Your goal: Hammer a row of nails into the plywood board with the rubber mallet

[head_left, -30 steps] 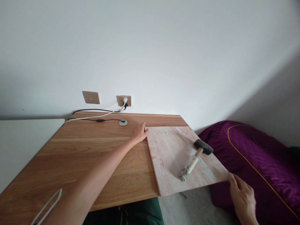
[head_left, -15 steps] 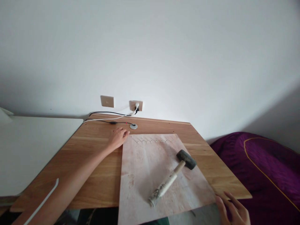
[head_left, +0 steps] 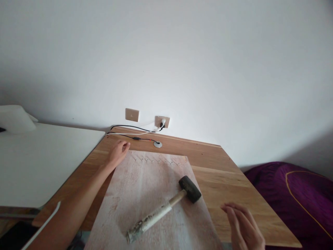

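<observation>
Board: the pale board [head_left: 145, 187] lies on the wooden tabletop [head_left: 226, 187], its near end reaching past the front edge.
Mallet: the mallet [head_left: 161, 211] rests aslant on the board, black head near the right edge, handle towards you.
Fasteners: a row of small fasteners [head_left: 152, 160] lines the far end; too small to tell how firmly they sit.
Left hand: your left hand [head_left: 118, 152] is at the far left corner, fingers curled; whether they pinch the edge cannot be told.
Right hand: your right hand [head_left: 243, 224] is apart from the board, to its right, fingers close together; whether they pinch anything cannot be told.
Overhang risk: pressure on the near end could tip the board.
Mallet risk: a tilt or jerk could slide the mallet off or into the fasteners.
</observation>
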`<state>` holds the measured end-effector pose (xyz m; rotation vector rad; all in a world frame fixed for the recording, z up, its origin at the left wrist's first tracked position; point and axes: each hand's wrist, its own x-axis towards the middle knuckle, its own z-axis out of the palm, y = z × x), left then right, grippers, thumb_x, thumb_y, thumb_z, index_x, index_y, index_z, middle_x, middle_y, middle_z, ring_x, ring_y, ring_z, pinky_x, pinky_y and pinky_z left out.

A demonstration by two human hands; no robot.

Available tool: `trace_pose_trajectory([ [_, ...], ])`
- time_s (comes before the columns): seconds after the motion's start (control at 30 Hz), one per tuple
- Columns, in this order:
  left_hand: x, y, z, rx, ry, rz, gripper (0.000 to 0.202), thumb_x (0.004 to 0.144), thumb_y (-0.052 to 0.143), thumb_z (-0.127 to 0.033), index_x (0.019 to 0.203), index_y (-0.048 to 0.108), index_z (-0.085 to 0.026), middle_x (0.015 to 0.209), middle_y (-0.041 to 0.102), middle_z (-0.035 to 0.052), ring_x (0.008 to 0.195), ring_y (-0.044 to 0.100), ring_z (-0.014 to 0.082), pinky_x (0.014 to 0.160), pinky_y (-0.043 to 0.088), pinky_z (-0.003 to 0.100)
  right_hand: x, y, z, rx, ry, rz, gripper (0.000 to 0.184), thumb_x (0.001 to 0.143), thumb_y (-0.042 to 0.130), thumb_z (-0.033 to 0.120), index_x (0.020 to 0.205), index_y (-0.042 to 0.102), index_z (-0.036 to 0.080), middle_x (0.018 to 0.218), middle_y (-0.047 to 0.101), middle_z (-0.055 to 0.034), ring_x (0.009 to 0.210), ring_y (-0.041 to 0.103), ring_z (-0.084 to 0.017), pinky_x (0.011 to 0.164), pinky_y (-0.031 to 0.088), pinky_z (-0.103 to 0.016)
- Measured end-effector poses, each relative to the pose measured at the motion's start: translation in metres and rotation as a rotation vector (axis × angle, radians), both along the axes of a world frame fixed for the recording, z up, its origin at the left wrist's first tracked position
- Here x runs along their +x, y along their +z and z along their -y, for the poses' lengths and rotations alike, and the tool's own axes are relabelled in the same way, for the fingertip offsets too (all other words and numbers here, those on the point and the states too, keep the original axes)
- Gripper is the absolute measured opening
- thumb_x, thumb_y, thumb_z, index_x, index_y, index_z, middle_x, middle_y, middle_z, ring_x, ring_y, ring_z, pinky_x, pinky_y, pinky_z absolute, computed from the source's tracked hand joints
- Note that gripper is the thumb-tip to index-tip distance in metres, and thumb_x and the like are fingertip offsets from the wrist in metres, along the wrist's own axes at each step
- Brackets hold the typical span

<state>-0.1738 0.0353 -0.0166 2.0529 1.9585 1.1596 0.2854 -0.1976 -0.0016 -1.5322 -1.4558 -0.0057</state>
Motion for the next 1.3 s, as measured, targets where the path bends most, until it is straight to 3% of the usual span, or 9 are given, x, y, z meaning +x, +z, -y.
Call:
trace_pose_trajectory([
  [0.1,0.015,0.008,0.012,0.027,-0.175,0.039,0.034,0.102,0.044,-0.045,0.089,0.065,-0.021,0.095,0.069,0.0072,0.092,0.066,0.0229,0.085,0.049,0.033,-0.028,0.039,-0.052,0.039,0.101,-0.035,0.039,0.103,0.054,0.049,0.086,0.075,0.021,0.095,0.072,-0.0098,0.093,0.071,-0.025,0.080,0.057,-0.033],
  [0.17,0.025,0.011,0.019,0.026,-0.318,0.015,0.032,0.103,0.044,-0.041,0.091,0.066,-0.021,0.095,0.070,0.0064,0.094,0.067,0.0221,0.086,0.049,0.033,-0.051,0.056,-0.089,-0.040,0.231,-0.004,0.034,0.103,0.054,0.046,0.091,0.073,0.020,0.099,0.072,-0.0097,0.091,0.071,-0.023,0.079,0.057,-0.032],
  [0.27,0.032,0.014,0.027,0.012,-0.456,-0.050,0.029,0.103,0.047,-0.036,0.090,0.068,-0.020,0.091,0.068,0.0061,0.088,0.065,0.0205,0.084,0.049,0.032,-0.083,0.067,-0.134,-0.252,0.345,0.230,0.031,0.107,0.045,0.038,0.111,0.071,0.020,0.115,0.072,-0.0119,0.100,0.071,-0.023,0.086,0.056,-0.032],
  [0.37,0.034,0.016,0.031,-0.006,-0.492,-0.107,0.027,0.102,0.050,-0.035,0.090,0.069,-0.020,0.088,0.065,0.0048,0.083,0.063,0.0190,0.079,0.048,0.031,-0.106,0.064,-0.161,-0.472,0.220,0.534,0.027,0.107,0.045,0.028,0.120,0.067,0.021,0.122,0.072,-0.0104,0.108,0.070,-0.022,0.091,0.052,-0.031],
  [0.47,0.034,0.016,0.034,-0.015,-0.491,-0.160,0.019,0.099,0.053,-0.032,0.093,0.068,-0.021,0.088,0.063,0.0029,0.079,0.063,0.0181,0.077,0.048,0.030,-0.118,0.055,-0.169,-0.538,0.143,0.588,0.025,0.105,0.046,0.022,0.117,0.067,0.020,0.116,0.073,-0.0108,0.103,0.070,-0.023,0.085,0.050,-0.030],
  [0.6,0.035,0.013,0.036,-0.026,-0.506,-0.204,0.008,0.092,0.055,-0.024,0.096,0.061,-0.022,0.094,0.062,0.0017,0.077,0.063,0.0177,0.078,0.048,0.030,-0.123,0.050,-0.167,-0.574,0.070,0.632,0.024,0.105,0.046,0.021,0.115,0.067,0.017,0.119,0.070,-0.0150,0.111,0.066,-0.027,0.090,0.048,-0.033],
  [0.8,0.032,0.011,0.034,-0.026,-0.502,-0.214,0.015,0.083,0.051,-0.014,0.094,0.057,-0.022,0.096,0.064,0.0022,0.078,0.062,0.0180,0.078,0.046,0.031,-0.123,0.053,-0.168,-0.650,0.037,0.647,0.027,0.106,0.043,0.023,0.117,0.067,0.016,0.117,0.073,-0.0153,0.109,0.070,-0.026,0.084,0.050,-0.031],
  [1.03,0.026,0.010,0.027,-0.222,-0.553,0.050,0.017,0.077,0.055,-0.018,0.090,0.064,-0.020,0.075,0.061,-0.0020,0.069,0.059,0.0156,0.067,0.043,0.026,-0.126,0.053,-0.169,-0.735,0.012,0.667,0.031,0.103,0.044,0.023,0.113,0.072,0.012,0.114,0.076,-0.0218,0.103,0.076,-0.031,0.081,0.055,-0.036],
  [1.3,0.018,0.016,0.023,-0.293,-0.623,0.233,0.017,0.076,0.061,-0.027,0.088,0.066,-0.018,0.082,0.068,0.0017,0.074,0.062,0.0169,0.070,0.048,0.027,-0.125,0.049,-0.174,-0.782,-0.009,0.669,0.032,0.105,0.043,0.021,0.112,0.073,0.012,0.113,0.077,-0.0227,0.106,0.076,-0.032,0.083,0.056,-0.036],
])
